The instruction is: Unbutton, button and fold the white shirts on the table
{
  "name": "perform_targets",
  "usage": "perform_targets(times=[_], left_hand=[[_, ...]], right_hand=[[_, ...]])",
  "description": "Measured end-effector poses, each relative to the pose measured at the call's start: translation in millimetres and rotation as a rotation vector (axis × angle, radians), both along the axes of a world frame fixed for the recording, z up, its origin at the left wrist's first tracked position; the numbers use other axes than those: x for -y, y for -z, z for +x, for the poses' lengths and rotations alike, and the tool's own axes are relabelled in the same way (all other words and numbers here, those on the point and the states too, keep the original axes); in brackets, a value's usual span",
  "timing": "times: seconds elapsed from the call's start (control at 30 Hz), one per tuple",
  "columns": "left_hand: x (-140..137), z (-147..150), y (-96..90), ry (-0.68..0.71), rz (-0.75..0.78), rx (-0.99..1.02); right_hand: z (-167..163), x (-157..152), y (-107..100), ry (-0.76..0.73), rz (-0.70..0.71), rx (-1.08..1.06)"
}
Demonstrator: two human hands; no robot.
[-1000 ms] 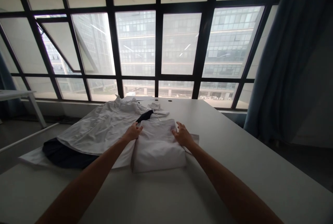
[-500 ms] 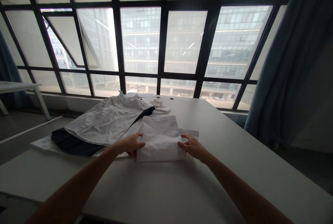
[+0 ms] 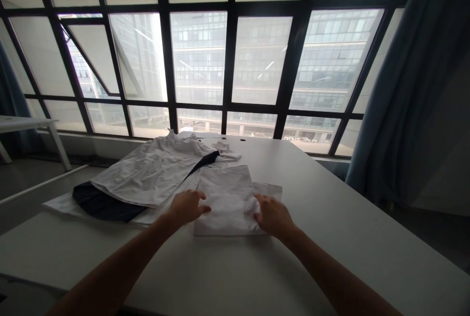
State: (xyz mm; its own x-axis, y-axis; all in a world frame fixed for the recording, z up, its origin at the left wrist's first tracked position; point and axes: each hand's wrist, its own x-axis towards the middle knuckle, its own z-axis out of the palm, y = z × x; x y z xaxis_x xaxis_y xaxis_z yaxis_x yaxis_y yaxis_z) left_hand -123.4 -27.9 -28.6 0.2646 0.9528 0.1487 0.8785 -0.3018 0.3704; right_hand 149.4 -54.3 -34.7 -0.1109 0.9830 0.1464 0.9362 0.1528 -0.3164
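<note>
I can read no text, label, brand, number or sign anywhere in my view. The folded cloth (image 3: 227,201) under my hands and the shirts (image 3: 154,171) beside it are plain, with no print or tag showing. The building (image 3: 257,66) beyond the window carries no lettering that I can make out.

I am looking across a white desk (image 3: 330,237) at a black-framed window (image 3: 227,61); hazy daylight is coming in, a blue curtain (image 3: 411,90) is hanging right, a second table (image 3: 25,124) is standing left.
</note>
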Motion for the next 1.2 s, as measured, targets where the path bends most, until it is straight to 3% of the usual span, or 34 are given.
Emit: perform_targets(times=[0.1,0.17,0.3,0.4,0.73,0.93,1.03,1.1,1.2], left_hand=[[8,27,7.0,0.265,0.264,-0.004],[8,41,22.8,0.417,0.310,0.008],[-1,47,60.3,0.420,0.174,-0.047],[-8,39,71.5,0.372,0.133,-0.099],[-31,20,45.9,0.032,-0.072,-0.274],[-33,7,39.8,-0.171,-0.107,-0.305],[-24,5,34.8,-0.161,-0.086,-0.271],[-16,9,32.0,-0.119,0.013,-0.215],[-1,22,30.2,0.111,0.185,-0.131]], right_hand=[[-26,1,5,-0.209,0.237,0.048],[-39,-1,13,-0.346,0.244,0.063],[-43,-9,34,-0.400,0.054,0.100],[-36,-13,40,-0.369,-0.032,0.118],[-10,-28,34,-0.135,-0.135,0.147],[-1,-38,42,0.070,0.084,-0.006],[8,-51,45,0.084,0.089,-0.195],[14,-60,46,0.098,0.055,-0.303],[21,-69,49,0.085,0.049,-0.354]])
